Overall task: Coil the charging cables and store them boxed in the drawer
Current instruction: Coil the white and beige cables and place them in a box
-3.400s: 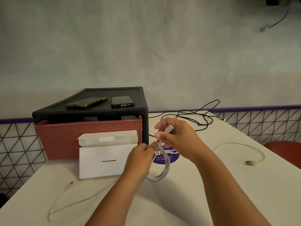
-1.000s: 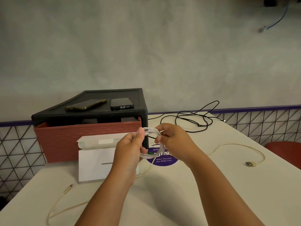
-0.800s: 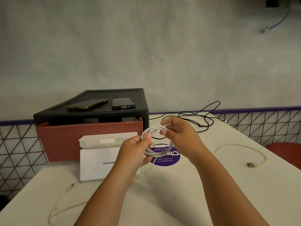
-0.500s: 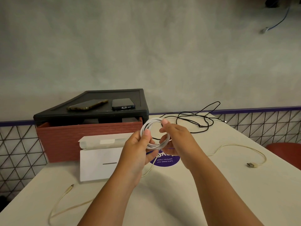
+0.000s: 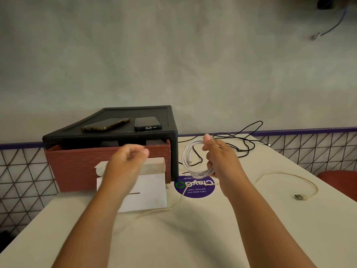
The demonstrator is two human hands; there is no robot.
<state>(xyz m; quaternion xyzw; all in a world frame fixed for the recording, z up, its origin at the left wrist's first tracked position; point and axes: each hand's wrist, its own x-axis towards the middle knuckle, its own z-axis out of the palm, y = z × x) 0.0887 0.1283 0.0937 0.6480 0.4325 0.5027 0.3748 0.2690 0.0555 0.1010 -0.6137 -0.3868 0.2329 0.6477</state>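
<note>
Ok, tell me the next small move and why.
Probably the left hand takes hold of the open flap of the white box to steady it: the right hand alone holds the coiled white cable, the left hand is free by the box, and the coil is not yet boxed.

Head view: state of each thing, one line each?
white cable: coiled, held in right hand
left hand: holds nothing, blurred
white box: flap open
red drawer: partly pulled out
beige cable: uncoiled on table
black cable: loose tangle on table
</note>
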